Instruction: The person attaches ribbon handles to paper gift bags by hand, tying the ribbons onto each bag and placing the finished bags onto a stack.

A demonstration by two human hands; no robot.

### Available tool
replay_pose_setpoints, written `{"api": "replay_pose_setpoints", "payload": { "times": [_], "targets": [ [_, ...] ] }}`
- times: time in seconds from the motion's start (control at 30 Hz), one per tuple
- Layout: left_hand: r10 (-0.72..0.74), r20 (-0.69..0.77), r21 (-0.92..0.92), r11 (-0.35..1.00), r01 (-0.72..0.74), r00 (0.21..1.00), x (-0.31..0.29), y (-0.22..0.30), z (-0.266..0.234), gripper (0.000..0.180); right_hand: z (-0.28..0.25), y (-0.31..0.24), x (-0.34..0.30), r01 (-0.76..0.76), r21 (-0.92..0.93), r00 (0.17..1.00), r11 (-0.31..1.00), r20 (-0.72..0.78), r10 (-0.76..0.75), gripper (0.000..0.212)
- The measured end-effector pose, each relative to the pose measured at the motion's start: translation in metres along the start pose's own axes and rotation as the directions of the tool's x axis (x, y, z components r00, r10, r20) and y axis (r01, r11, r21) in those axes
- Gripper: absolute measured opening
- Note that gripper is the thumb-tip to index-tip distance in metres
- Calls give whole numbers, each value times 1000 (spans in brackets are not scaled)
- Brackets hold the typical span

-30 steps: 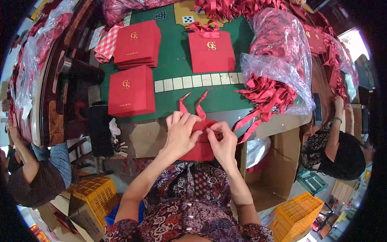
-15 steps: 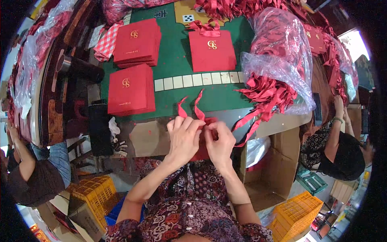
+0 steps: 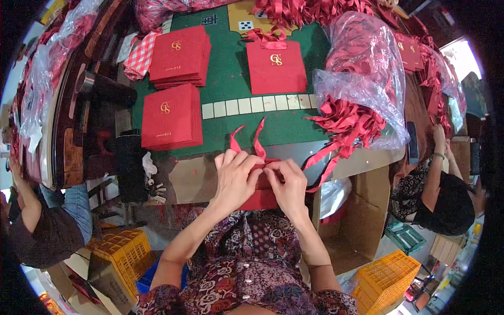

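Grips bag [image 3: 260, 200] with left hand [image 3: 233, 176], pinches edge with right hand [image 3: 289, 185], mid-frame; has ribboned bag [image 3: 276, 73] upper centre, ribbonless stacks [image 3: 170, 118] upper left.

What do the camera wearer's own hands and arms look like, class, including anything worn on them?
The left hand and right hand are ungloved, with no ring, watch or bracelet showing. Both forearms are bare. The left sleeve and right sleeve are short of the wrists and floral-patterned in dark purple, red and pale tones.
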State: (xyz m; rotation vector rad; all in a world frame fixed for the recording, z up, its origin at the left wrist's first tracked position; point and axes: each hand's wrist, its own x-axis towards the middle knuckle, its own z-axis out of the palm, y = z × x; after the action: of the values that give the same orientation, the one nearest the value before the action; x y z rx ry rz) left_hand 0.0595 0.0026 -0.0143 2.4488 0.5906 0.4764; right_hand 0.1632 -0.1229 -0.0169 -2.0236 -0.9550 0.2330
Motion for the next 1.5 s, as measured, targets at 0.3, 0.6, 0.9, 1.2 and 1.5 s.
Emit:
{"api": "replay_pose_setpoints", "payload": {
  "times": [0.3,0.6,0.9,1.2,1.5],
  "targets": [
    [270,90,28,961,-274,959,-2,5,-9,16,-26,21,25,-107,169,962,980,268,59,11],
    [343,32,65,937,-344,939,-2,2,-13,18,-27,47,48,-254,369,751,894,657,-58,14],
    [252,43,-79,965,-248,967,2,3,-11,18,-7,51,40,-190,270,975,944,166,149,11],
    [-36,-32,-101,994,33,999,13,-16,-14,19,-58,28,23,-7,89,994,996,107,-2,22],
    [-26,-181,-2,1000,26,983,7,-7,1,24,-47,16,-2,-143,157,982,977,143,121,12]
  ]
}}
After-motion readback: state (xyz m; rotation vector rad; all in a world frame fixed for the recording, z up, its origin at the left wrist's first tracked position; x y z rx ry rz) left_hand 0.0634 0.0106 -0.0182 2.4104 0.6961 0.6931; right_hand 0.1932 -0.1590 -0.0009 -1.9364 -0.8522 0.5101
